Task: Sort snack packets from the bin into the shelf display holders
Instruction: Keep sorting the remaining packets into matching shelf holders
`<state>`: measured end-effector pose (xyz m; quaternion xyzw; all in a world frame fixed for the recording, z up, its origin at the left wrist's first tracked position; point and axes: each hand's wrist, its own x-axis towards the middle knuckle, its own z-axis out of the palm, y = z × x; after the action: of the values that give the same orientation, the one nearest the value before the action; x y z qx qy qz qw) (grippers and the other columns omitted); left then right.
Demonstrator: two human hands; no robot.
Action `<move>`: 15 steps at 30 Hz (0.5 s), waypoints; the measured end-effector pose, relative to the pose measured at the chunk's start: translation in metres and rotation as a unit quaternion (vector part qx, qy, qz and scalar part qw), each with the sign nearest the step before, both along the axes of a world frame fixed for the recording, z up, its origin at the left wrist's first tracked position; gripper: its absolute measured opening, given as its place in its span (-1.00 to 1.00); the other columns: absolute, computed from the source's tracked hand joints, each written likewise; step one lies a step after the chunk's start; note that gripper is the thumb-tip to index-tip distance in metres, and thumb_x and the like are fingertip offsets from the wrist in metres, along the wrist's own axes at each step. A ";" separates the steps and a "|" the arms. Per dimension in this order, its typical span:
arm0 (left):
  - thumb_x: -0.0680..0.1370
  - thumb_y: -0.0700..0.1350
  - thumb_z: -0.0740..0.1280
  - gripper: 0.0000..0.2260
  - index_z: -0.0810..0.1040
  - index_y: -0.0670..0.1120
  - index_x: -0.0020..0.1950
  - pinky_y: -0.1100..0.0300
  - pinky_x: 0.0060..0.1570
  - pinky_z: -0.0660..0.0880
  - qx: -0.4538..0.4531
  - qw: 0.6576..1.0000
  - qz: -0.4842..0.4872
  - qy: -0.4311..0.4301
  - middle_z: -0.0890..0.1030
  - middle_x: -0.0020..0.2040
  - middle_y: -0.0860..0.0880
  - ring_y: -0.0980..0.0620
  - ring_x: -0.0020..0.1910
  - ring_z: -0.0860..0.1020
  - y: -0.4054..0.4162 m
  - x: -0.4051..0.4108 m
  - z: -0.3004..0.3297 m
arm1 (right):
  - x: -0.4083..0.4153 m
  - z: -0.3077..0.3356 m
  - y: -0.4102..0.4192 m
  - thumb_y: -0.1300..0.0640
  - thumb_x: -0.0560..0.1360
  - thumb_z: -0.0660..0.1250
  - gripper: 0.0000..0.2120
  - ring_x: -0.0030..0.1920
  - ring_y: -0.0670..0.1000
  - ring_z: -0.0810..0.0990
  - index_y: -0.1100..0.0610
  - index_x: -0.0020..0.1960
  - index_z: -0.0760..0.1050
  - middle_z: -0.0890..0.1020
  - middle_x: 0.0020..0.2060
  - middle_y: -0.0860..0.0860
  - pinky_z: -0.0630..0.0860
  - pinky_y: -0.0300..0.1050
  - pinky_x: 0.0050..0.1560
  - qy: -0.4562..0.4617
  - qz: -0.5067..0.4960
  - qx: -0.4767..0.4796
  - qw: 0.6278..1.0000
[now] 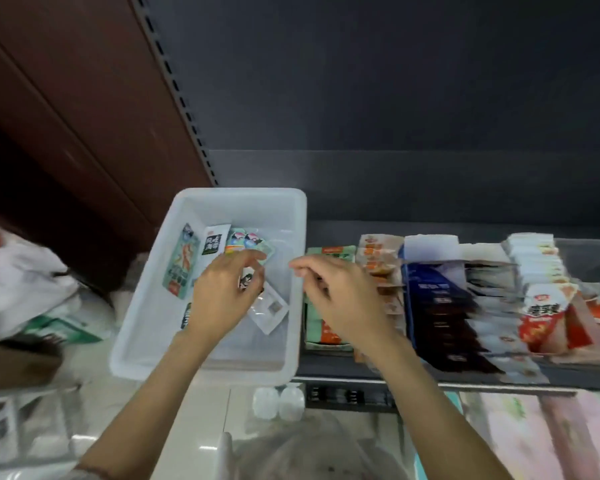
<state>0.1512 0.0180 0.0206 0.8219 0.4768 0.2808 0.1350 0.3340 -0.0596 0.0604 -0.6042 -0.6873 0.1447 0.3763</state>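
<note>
A white translucent bin [153, 306] sits on the shelf's left end with several snack packets inside: a green packet [182, 261], a white-and-black packet [214, 244], a teal packet [248, 242] and a clear packet [270, 311]. My left hand [222, 296] is inside the bin, its fingers curled round a small black-and-white packet [247, 282]. My right hand [336, 296] hovers over the bin's right rim, fingers loosely curled, holding nothing. To the right, rows of packets stand in the shelf display holders [430, 306].
The holders carry green [314, 327], orange-beige [378, 258], dark blue [433, 299] and red-white [542, 317] packets. White plastic bags [31, 289] lie at the left. The dark shelf back panel [395, 116] rises behind. Two small white bottles [277, 401] stand below the shelf edge.
</note>
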 end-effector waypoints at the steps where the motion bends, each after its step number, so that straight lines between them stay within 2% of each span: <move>1: 0.47 0.05 0.22 -0.67 0.59 -0.07 0.12 0.08 -0.07 0.49 -0.048 0.997 0.031 0.053 0.64 0.00 -0.05 -0.12 0.01 0.57 0.007 -0.024 -0.012 | -0.019 -0.008 0.012 0.11 0.54 0.15 -0.75 -0.08 0.03 0.62 0.06 0.10 0.57 0.66 -0.04 -0.02 0.56 0.00 -0.17 -0.031 0.025 -0.038 0.998; 3: 0.48 0.00 0.34 -0.64 0.52 -0.09 0.24 0.02 0.02 0.47 -0.141 0.979 0.093 0.115 0.59 0.11 -0.11 -0.19 0.11 0.53 0.020 -0.063 -0.034 | -0.052 -0.028 0.037 0.16 0.55 0.17 -0.72 0.06 0.09 0.55 0.07 0.20 0.53 0.61 0.08 0.03 0.51 -0.02 -0.06 -0.106 0.068 -0.117 0.985; 5: 0.47 -0.05 0.40 -0.58 0.47 -0.12 0.29 0.02 0.12 0.43 -0.198 0.964 0.128 0.124 0.54 0.20 -0.14 -0.17 0.18 0.50 0.028 -0.087 -0.050 | -0.081 -0.047 0.059 0.15 0.56 0.16 -0.68 0.15 0.14 0.48 0.11 0.28 0.46 0.53 0.17 0.08 0.44 -0.02 0.01 -0.179 0.086 -0.208 0.958; 9: 0.48 0.03 0.39 -0.49 0.39 -0.14 0.35 0.02 0.23 0.37 -0.213 0.958 0.119 0.150 0.47 0.28 -0.16 -0.16 0.29 0.40 0.041 -0.094 -0.069 | -0.118 -0.081 0.094 0.15 0.57 0.19 -0.70 0.16 0.19 0.43 0.17 0.29 0.38 0.45 0.20 0.15 0.38 0.00 0.01 -0.294 0.059 -0.300 0.906; 12: 0.50 0.09 0.35 -0.43 0.28 -0.12 0.41 0.02 0.31 0.31 -0.242 0.942 0.098 0.211 0.35 0.37 -0.13 -0.14 0.40 0.26 0.047 -0.089 -0.077 | -0.130 -0.101 0.104 0.08 0.53 0.28 -0.61 0.17 0.17 0.42 0.19 0.31 0.35 0.43 0.20 0.13 0.40 0.00 0.05 -0.315 0.019 -0.327 0.891; 15: 0.51 0.07 0.34 -0.50 0.30 -0.12 0.35 0.00 0.25 0.37 -0.253 0.936 0.069 0.235 0.31 0.36 -0.11 -0.13 0.38 0.27 0.050 -0.090 -0.082 | -0.134 -0.119 0.106 0.01 0.44 0.41 -0.41 0.22 0.15 0.37 0.20 0.35 0.28 0.38 0.24 0.12 0.44 0.02 0.09 -0.282 -0.016 -0.364 0.887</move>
<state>0.0614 0.0677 -0.0614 0.7683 0.6055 -0.0419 0.2034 0.2003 0.0466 -0.0585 -0.7247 -0.6540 0.2025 -0.0776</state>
